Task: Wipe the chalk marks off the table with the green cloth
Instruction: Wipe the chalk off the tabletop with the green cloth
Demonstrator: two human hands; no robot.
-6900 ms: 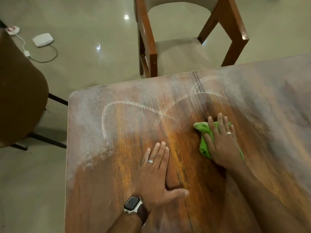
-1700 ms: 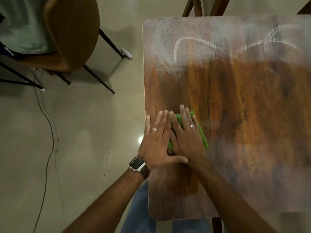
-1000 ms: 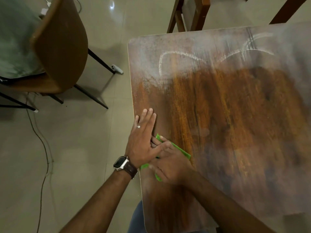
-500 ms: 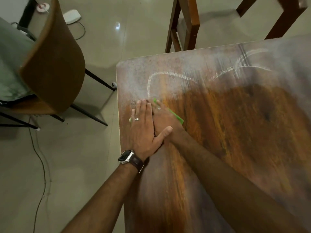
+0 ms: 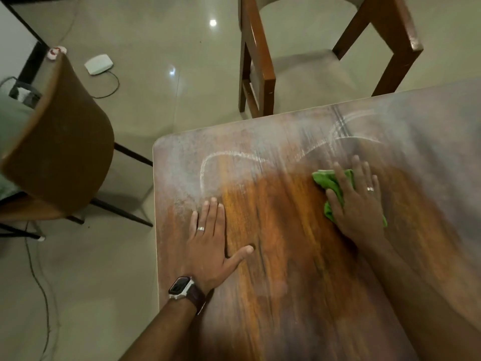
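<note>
Right of centre, the green cloth lies flat under the right hand, fingers straight, pressing it on the wooden table; chalk marks curve just beyond; left hand rests flat, released, lower centre.

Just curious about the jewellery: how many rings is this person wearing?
2: one ring on the left hand lying flat on the table, one ring on the right hand pressing the cloth. None seem hidden.

we see a bright green cloth on the orange-brown streaked table, white chalk marks curving on the table's greyed far part, a reddish-brown chair beyond it.
</note>
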